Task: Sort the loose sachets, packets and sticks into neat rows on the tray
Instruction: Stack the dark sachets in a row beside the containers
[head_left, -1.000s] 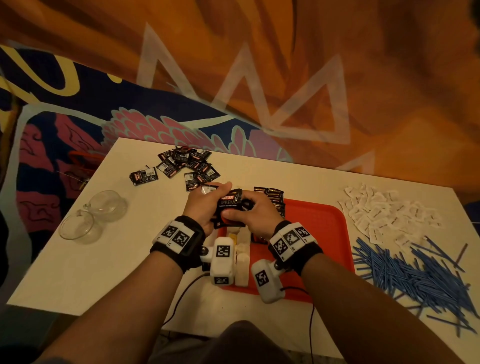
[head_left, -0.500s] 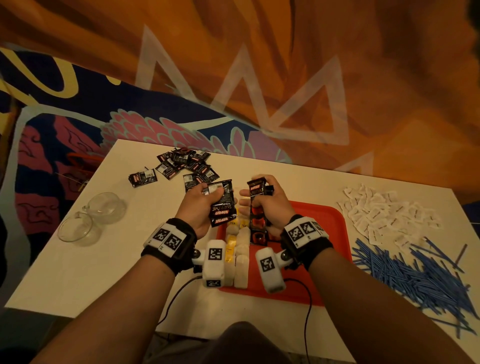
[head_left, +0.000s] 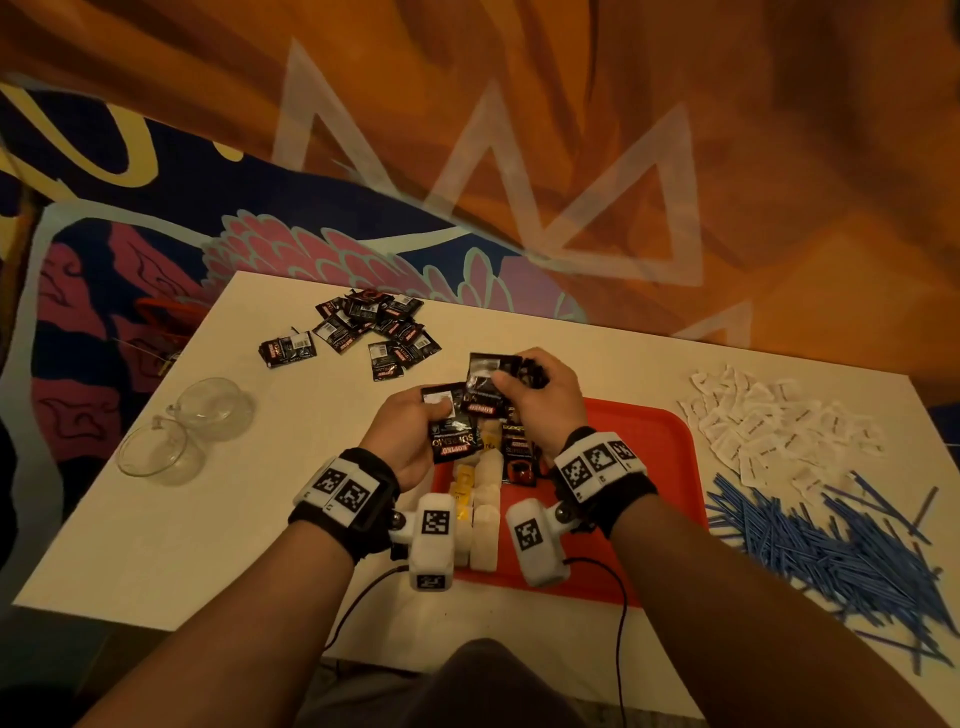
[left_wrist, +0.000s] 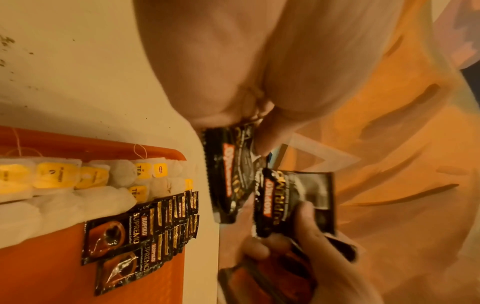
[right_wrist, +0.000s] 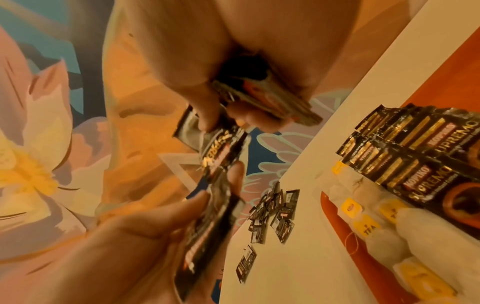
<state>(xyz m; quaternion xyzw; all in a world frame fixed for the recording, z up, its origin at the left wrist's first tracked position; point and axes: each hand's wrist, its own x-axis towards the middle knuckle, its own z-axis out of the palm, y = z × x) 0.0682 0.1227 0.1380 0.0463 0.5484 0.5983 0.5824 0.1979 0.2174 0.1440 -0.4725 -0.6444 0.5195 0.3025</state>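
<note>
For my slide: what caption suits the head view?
Both hands, left and right, hold black coffee sachets above the red tray.

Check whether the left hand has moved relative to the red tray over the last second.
Yes. The left hand, gripping a black coffee sachet, has pulled a little back toward the person and now overlaps the near-left part of the red tray, instead of its far-left corner.
</note>
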